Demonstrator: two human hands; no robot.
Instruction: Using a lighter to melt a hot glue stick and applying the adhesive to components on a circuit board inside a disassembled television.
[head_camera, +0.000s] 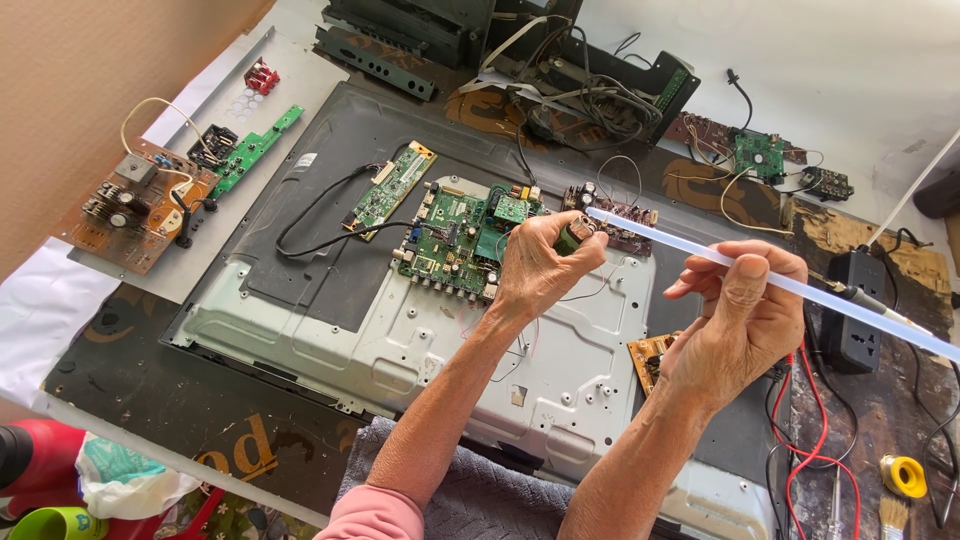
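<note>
Now your left hand (535, 265) pinches a small cylindrical capacitor (573, 234) above the green circuit board (455, 235); your right hand (735, 320) grips a translucent glue stick (700, 252), its tip touching the capacitor

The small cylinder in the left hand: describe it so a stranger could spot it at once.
Start at the big grey metal panel and find the green circuit board on it. Just right of it, the left hand pinches a small cylinder, dark green with a metallic end, touched by the translucent rod.

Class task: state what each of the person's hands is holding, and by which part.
The left hand grips a small dark cylindrical part around its body. The right hand pinches a long translucent stick at mid-length, its tip touching that part.
</note>
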